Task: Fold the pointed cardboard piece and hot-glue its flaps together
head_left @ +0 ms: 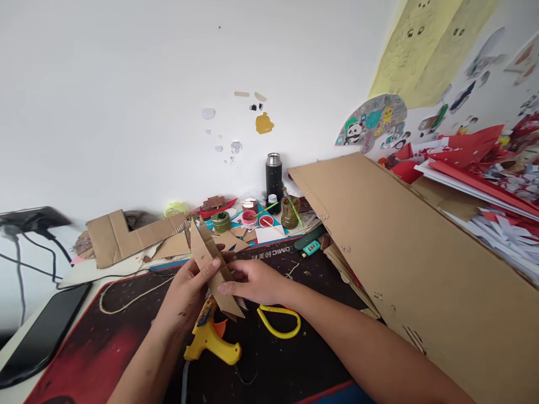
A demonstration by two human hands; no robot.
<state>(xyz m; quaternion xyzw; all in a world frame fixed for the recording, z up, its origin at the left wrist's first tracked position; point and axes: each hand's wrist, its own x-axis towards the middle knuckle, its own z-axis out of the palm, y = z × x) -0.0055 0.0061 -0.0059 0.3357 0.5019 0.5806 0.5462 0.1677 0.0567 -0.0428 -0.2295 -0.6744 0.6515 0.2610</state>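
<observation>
Between my two hands is a folded cardboard strip [206, 252], tilted with its pointed end up and to the left. My left hand [196, 280] grips it from the left, thumb pressed on its near face. From the right, my right hand [252, 280] pinches the lower part, thumb in front and fingers partly hidden behind. Just below lies a yellow hot glue gun [214, 342] with an orange trigger, its nozzle end near my left hand. Yellow scissor handles [280, 322] show under my right forearm; the blades are hidden.
A large cardboard sheet [404, 258] leans along the right side. Paint jars [221, 221], a black thermos [273, 174] and cardboard scraps [138, 238] line the wall. A phone [42, 331] lies left of the dark mat [138, 336]. Paper scraps [497, 185] are heaped at far right.
</observation>
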